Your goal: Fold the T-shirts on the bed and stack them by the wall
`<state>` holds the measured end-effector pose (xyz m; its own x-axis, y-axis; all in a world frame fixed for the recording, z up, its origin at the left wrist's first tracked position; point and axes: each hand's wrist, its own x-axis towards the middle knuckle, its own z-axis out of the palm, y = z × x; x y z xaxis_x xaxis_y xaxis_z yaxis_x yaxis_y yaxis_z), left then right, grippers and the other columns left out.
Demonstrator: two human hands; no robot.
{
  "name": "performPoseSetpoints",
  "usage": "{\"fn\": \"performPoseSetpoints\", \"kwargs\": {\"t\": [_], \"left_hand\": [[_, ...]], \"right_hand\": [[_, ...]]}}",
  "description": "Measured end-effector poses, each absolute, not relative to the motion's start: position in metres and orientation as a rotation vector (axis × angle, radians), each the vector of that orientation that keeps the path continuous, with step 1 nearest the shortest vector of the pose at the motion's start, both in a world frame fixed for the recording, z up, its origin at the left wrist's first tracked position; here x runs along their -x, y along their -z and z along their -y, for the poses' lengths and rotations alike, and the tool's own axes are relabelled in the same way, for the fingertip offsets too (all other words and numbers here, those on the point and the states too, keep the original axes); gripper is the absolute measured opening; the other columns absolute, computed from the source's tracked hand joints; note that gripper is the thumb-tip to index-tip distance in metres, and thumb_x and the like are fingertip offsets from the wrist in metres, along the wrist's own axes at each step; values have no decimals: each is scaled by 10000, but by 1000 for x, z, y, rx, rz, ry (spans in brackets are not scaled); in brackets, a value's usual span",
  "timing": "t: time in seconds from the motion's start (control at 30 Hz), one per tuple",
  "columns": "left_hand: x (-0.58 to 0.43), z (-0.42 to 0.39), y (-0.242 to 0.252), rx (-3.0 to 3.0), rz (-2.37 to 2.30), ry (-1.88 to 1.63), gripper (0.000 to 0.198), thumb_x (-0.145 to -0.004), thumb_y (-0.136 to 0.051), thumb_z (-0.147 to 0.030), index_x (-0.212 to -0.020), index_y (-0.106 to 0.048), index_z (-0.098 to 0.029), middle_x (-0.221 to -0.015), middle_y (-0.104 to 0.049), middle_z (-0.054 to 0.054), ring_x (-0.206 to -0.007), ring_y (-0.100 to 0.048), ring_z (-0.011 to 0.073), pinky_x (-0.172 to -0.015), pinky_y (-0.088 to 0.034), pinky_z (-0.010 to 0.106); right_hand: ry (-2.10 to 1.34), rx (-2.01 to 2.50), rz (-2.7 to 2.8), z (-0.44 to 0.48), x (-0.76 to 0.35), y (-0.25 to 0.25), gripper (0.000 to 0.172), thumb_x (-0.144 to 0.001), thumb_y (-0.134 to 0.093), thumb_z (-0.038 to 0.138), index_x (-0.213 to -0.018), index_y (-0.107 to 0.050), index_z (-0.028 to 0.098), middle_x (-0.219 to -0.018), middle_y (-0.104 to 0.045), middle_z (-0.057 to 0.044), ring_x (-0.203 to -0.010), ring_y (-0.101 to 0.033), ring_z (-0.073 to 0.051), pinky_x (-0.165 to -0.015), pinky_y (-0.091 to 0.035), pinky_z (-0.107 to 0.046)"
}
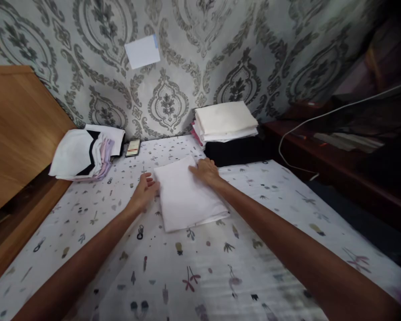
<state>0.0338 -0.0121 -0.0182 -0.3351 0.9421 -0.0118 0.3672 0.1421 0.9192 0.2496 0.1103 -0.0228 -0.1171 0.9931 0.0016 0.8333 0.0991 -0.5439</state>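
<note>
A folded white garment (189, 196) lies flat on the bed in front of me, its layers showing along the near right edge. At its left edge is my left hand (146, 191), fingers loosely spread and thumb against the cloth. My right hand (205, 170) grips the far right edge, thumb on top and fingers bent over the side. The undersides of the right fingers are hidden.
Behind, a stack of folded white clothes (225, 118) stands beside folded black cloth (239, 150). More folded clothes (75, 154) lie by a wooden panel (20, 133). A small box (132, 148) sits near the wall. A white cable (284, 138) hangs at right.
</note>
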Motion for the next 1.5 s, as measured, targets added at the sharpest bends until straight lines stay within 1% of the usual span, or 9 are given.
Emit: {"fn": "performPoseSetpoints", "kwargs": {"t": [0.13,0.3,0.47,0.7,0.83,1.0,1.13,1.3,1.5], "left_hand": [[-26,-22,5,-761,-1616,-1140,340,-830,-740,-212,-1094,-530,-168,-945,-687,84,-790,-686,162,-642,-577,275],[-26,-34,-2,-727,-1565,-1056,284,-724,-805,-140,-936,-615,-134,-637,-615,0,-464,-515,81,-381,-267,175],[-7,-10,-2,-909,-1463,-1182,662,-700,-779,-144,-1293,-505,-257,-682,-614,-77,-460,-502,73,-388,-303,166],[32,-23,4,-1078,-1508,-871,254,-717,-782,-256,-876,-604,-168,-639,-652,0,-492,-590,111,-384,-318,170],[42,-39,10,-1121,-1537,-780,175,-792,-733,-265,-753,-595,-165,-585,-627,11,-440,-564,108,-368,-270,183],[49,-47,13,-1366,-1568,-682,277,-883,-647,-319,-652,-567,-188,-550,-583,3,-405,-486,106,-417,-288,216],[53,-57,14,-1718,-1782,-653,345,-893,-627,-292,-569,-538,-213,-571,-555,4,-606,-553,174,-602,-393,247],[51,-66,18,-1786,-1953,-626,324,-875,-649,-270,-577,-531,-219,-631,-537,27,-905,-592,265,-834,-399,289],[32,-36,9,-1807,-2015,-667,162,-867,-668,-254,-751,-563,-215,-768,-592,52,-999,-580,294,-881,-393,317]], "right_hand": [[-700,1787,1949,-140,-238,31,269,-760,-700,395,-896,-687,163,-1094,-675,-171,-1117,-605,-341,-902,-491,-428],[-864,1559,1884,-142,-238,31,193,-699,-692,335,-776,-568,209,-802,-667,-38,-837,-650,-217,-703,-502,-303],[-1095,1159,1757,-129,-226,26,295,-713,-657,432,-838,-482,229,-780,-674,7,-727,-650,-176,-660,-515,-292],[-970,1306,1853,-136,-206,28,167,-741,-602,280,-879,-557,198,-820,-687,-40,-787,-654,-213,-737,-525,-348],[-740,1413,1973,-113,-203,21,406,-789,-615,255,-1184,-614,159,-1225,-654,-172,-1191,-573,-333,-1036,-419,-501],[-351,1221,2555,-49,-194,29,738,-944,-437,644,-1504,-434,163,-1613,-353,-188,-1522,-223,-376,-1212,-186,-576],[-339,1236,2683,-22,-195,42,880,-935,-269,775,-1569,-344,168,-1650,-288,-186,-1548,-157,-373,-1220,-159,-605],[-331,1246,2707,-22,-195,41,876,-940,-257,773,-1561,-361,165,-1659,-262,-184,-1552,-140,-372,-1224,-159,-604],[-500,1259,2697,-31,-196,36,804,-967,-301,720,-1550,-387,175,-1668,-257,-154,-1547,-144,-386,-1220,-154,-610]]}}
